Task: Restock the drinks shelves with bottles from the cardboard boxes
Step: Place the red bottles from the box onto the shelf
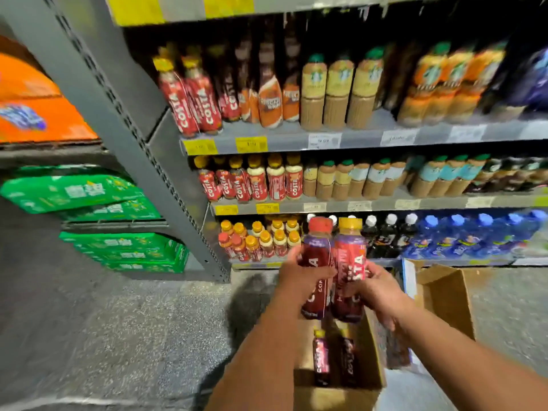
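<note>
Fingers (318,274) of the left hand (299,275) grip the red-capped bottle (317,246), the right hand (378,289) grips the yellow-capped bottle (350,253); both stand upright over the cardboard box (335,399), with the bottom shelf (430,261) ahead.

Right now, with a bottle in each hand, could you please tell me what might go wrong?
The left hand and right hand each grip one bottle; a slip could drop it onto those in the cardboard box below. The red-capped bottle and yellow-capped bottle may differ in flavour and land in the wrong row. The bottom-shelf bottles stand packed; pushing in might topple some.
</note>
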Motion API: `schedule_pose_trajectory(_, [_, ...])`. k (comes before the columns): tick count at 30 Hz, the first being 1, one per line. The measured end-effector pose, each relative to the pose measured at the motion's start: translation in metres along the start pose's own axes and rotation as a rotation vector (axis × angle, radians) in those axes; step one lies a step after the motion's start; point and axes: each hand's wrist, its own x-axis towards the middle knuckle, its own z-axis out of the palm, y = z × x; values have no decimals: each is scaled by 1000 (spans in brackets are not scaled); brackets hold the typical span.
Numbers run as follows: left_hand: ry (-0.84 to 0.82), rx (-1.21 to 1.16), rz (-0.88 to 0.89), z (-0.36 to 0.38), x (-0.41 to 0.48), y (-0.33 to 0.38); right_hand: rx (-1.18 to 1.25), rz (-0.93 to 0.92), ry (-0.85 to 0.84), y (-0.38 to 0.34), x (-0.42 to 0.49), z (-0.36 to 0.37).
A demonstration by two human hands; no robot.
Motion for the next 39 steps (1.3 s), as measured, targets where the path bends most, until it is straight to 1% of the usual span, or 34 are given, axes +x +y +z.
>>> schedule_pose_trajectory(2, [-44,-46,111,-1,-27,49,30,-98,11,-46,-32,-1])
schedule_pose_trajectory(4, [-71,-70,176,-2,-53,98,80,-167,-1,-88,-60,-2])
schedule_pose_trajectory(7, [-27,-80,259,-6,-82,161,112,-272,-15,-147,-99,-2])
schedule_pose_trajectory(10, [26,-48,377,-11,-111,222,105,-384,-20,-202,-135,0])
schedule_pose_trajectory(14, [63,-37,512,-21,-150,294,82,-535,-33,-267,-180,8])
schedule_pose_trajectory(16, [81,-14,562,-28,-167,323,90,-623,-14,-295,-206,13])
schedule_pose_trajectory(20, [76,36,624,-42,-192,373,67,-750,-9,-341,-248,22])
schedule_pose_trajectory(25, [115,58,684,-55,-213,419,52,-873,-25,-388,-279,30])
schedule_pose_trajectory(34, [190,-83,865,-65,-213,481,72,-964,-99,-460,-288,38])
schedule_pose_trajectory(39, [227,-82,947,-67,-204,526,63,-1007,-142,-508,-276,43])
